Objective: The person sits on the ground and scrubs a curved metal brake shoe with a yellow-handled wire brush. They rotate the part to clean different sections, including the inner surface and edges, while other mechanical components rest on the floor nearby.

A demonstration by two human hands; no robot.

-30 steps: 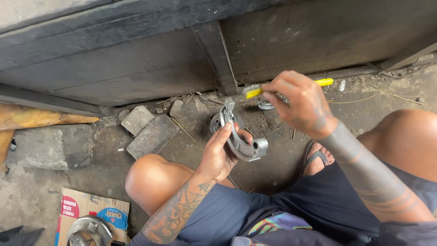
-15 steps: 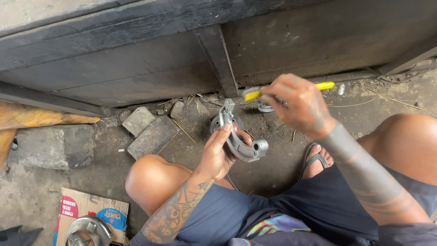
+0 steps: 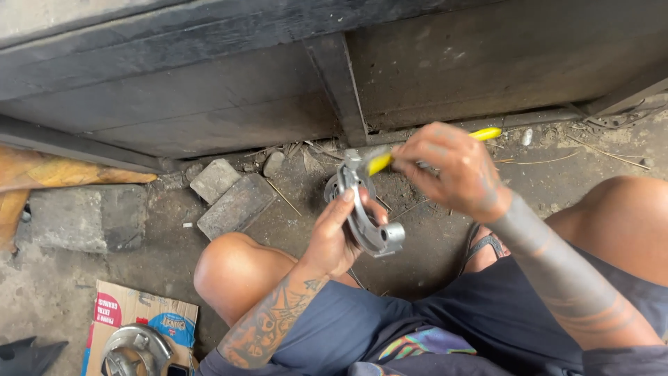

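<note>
My left hand [image 3: 337, 233] grips a curved grey metal brake shoe [image 3: 367, 219] and holds it upright above the ground between my knees. My right hand [image 3: 452, 167] is closed around a yellow-handled tool [image 3: 487, 134]; the yellow end sticks out to the right of my fist and the other end meets the top of the brake shoe. The tool's tip is blurred and partly hidden behind my fingers. I am crouched with both knees bent, in dark shorts.
A dark metal gate [image 3: 334, 76] fills the back. Stone blocks [image 3: 233, 202] and a larger slab [image 3: 87, 216] lie on the dirt at left. A cardboard piece [image 3: 122, 313] with a round metal part [image 3: 136, 348] sits at bottom left. A sandal [image 3: 483, 247] shows under my right arm.
My right hand and the tool have shifted slightly left and down toward the top of the brake shoe. My left hand has kept its hold.
</note>
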